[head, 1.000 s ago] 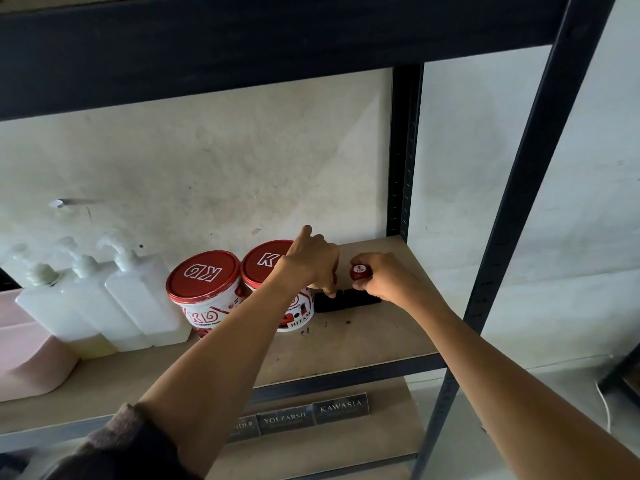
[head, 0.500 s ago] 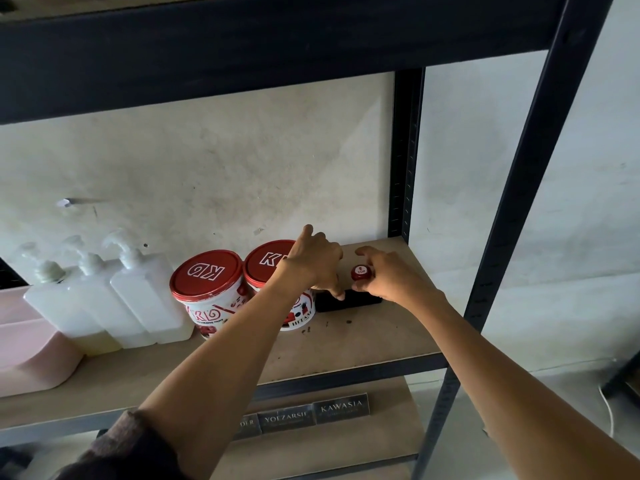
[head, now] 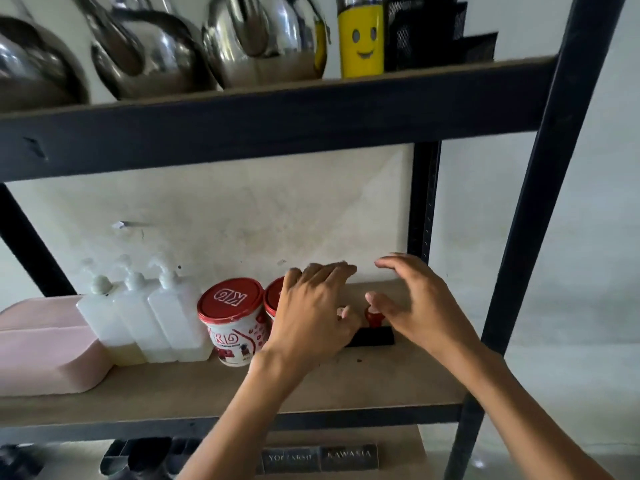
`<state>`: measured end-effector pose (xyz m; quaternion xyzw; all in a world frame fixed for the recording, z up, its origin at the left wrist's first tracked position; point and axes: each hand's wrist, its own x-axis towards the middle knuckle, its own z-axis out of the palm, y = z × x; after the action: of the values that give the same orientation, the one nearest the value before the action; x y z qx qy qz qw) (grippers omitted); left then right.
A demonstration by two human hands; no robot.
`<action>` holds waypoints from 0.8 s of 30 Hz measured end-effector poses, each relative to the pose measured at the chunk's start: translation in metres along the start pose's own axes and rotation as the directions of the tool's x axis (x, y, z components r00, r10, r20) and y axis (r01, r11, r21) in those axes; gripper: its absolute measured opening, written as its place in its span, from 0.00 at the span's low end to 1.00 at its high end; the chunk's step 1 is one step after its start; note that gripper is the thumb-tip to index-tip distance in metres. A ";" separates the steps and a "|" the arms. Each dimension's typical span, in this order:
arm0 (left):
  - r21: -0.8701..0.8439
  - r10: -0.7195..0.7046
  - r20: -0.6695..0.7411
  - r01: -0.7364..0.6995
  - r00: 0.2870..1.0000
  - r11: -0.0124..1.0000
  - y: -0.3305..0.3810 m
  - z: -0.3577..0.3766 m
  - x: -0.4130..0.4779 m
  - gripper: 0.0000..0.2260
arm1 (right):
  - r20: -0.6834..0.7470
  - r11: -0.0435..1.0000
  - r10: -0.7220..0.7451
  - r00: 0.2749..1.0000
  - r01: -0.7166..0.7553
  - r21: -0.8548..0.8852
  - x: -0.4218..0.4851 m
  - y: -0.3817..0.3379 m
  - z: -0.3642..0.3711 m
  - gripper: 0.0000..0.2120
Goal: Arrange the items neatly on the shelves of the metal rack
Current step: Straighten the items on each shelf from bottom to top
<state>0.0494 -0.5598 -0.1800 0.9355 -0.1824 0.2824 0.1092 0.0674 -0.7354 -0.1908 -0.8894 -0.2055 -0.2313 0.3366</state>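
Note:
A small black stamp [head: 375,335] with a red knob [head: 374,317] stands on the middle wooden shelf [head: 346,386] of the black metal rack [head: 540,188]. My left hand [head: 313,313] hovers just left of it with fingers spread, covering part of a red-lidded tub [head: 273,299]. My right hand [head: 415,303] floats just right of the knob, fingers apart, thumb near the knob. Neither hand holds anything. A second red-lidded tub [head: 232,320] stands to the left.
Three white pump bottles [head: 145,320] and a pink box [head: 45,351] line the shelf's left side. Steel kettles [head: 156,46], a yellow smiley flask [head: 362,36] and a black mesh holder [head: 426,32] stand on the upper shelf. Black nameplates [head: 322,457] lie on the lower shelf.
Both hands have let go of the stamp and lifted back with fingers spread. The view has tilted up, showing the upper shelf.

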 end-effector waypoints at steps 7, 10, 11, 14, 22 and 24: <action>-0.148 0.028 -0.367 -0.088 0.930 0.985 0.019 -0.083 -0.008 0.17 | -0.192 0.980 -0.130 0.973 0.155 0.122 -0.010 -0.076 -0.063 0.22; -0.131 0.048 -0.494 -0.129 0.868 0.983 0.019 -0.118 -0.007 0.15 | -0.253 0.970 -0.161 0.954 0.200 0.137 -0.010 -0.103 -0.085 0.21; -0.115 0.056 -0.531 -0.138 0.846 0.984 0.017 -0.130 -0.006 0.14 | -0.265 0.969 -0.174 0.948 0.213 0.126 -0.010 -0.111 -0.090 0.20; -0.061 0.087 -0.613 -0.157 0.785 0.986 0.008 -0.160 0.001 0.14 | -0.299 0.966 -0.222 0.928 0.250 0.059 -0.006 -0.131 -0.103 0.22; 0.044 0.103 -0.621 -0.096 0.777 0.994 -0.009 -0.186 0.040 0.16 | -0.283 0.944 -0.322 0.903 0.287 -0.161 0.021 -0.155 -0.129 0.17; 0.071 0.116 -0.603 -0.092 0.789 0.993 -0.012 -0.184 0.049 0.16 | -0.268 0.934 -0.336 0.903 0.284 -0.215 0.034 -0.153 -0.133 0.17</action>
<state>0.0023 -0.5061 -0.0028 0.7863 -0.1836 0.5758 0.1287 -0.0211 -0.7153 -0.0071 -0.8252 -0.2707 -0.4311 0.2449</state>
